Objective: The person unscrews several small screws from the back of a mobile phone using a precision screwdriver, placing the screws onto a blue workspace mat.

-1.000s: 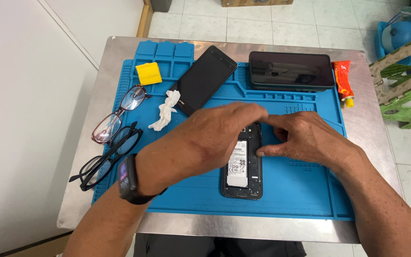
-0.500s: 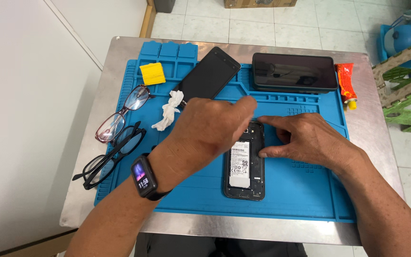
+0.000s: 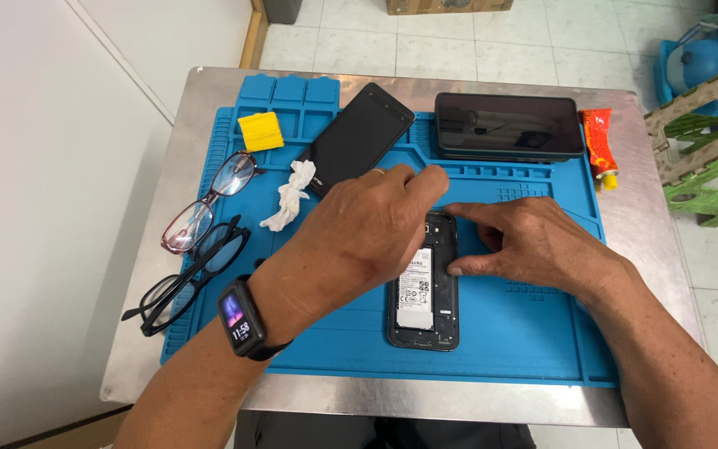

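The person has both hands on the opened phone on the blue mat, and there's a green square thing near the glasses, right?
Not quite: the square thing near the glasses is yellow, not green, as the head view shows. The rest is right: the left hand and the right hand are both on the opened phone, which lies on the blue mat.

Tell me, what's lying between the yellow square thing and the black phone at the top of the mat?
In the head view, a crumpled white cloth lies between the yellow block and the black phone, slightly nearer the person.
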